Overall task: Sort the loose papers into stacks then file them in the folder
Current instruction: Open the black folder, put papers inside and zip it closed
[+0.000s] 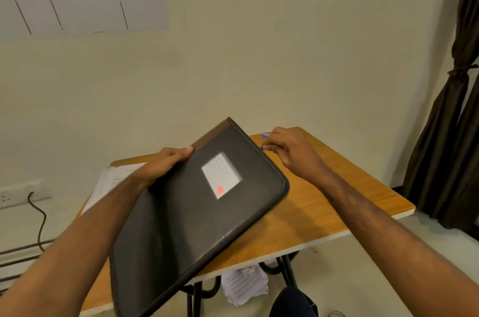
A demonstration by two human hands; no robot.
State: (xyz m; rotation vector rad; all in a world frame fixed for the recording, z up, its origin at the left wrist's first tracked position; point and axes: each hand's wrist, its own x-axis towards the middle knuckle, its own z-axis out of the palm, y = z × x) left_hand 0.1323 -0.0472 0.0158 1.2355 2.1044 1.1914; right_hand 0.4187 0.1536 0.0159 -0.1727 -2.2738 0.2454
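Note:
A black folder [186, 215] with a white label and a red spot is tilted up above the wooden table [337, 213], its near end toward me. My left hand [160, 165] grips the folder's upper left edge, thumb on the cover. My right hand [293, 153] is at the folder's far right edge, fingers curled and pinching a small thin thing there, seemingly a zip pull. A stack of printed papers [108, 181] lies on the table's left side, partly hidden by my left arm.
A small blue object [265, 135] lies on the table by my right fingers. A wall stands close behind the table, a dark curtain [456, 114] at the right. A socket and cable [39, 215] are at the left. White cloth [245, 285] sits under the table.

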